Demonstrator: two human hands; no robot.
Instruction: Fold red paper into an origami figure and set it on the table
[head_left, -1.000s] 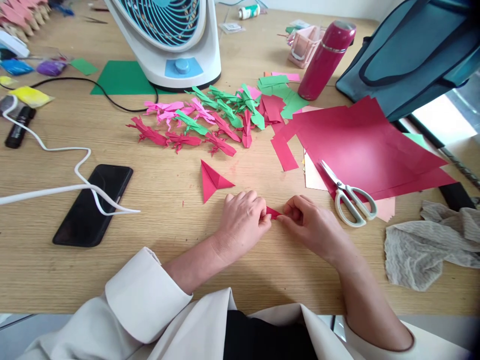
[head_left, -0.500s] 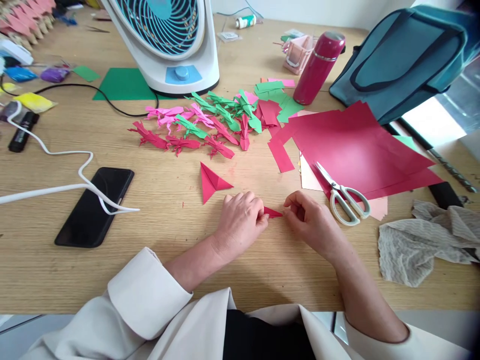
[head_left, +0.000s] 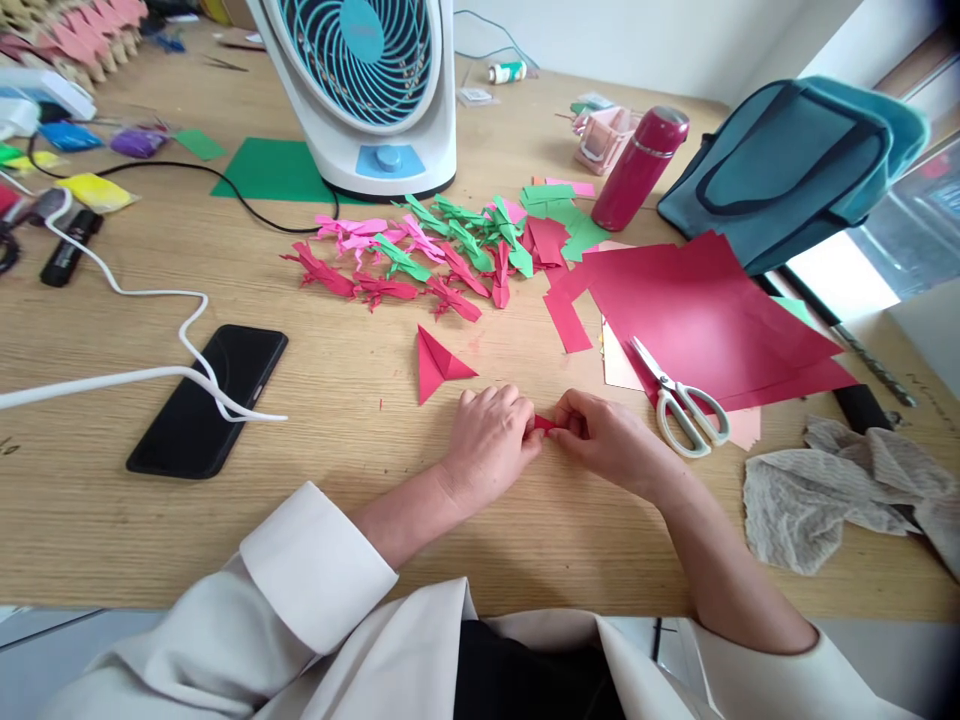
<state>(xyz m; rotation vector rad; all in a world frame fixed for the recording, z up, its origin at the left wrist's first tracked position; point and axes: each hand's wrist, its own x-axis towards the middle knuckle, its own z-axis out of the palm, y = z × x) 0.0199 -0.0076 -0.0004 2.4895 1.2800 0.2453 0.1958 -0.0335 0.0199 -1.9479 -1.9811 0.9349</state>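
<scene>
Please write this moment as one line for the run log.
left hand: gripping red paper | right hand: pinching its end | nearby: folded piece, scissors

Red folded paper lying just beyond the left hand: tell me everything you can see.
The red folded paper looks matte and stiff, creased into an arrowhead with three pointed corners and a notch on its near right side. It rests on the wooden table, beyond the left hand, which is close but not touching it.
</scene>
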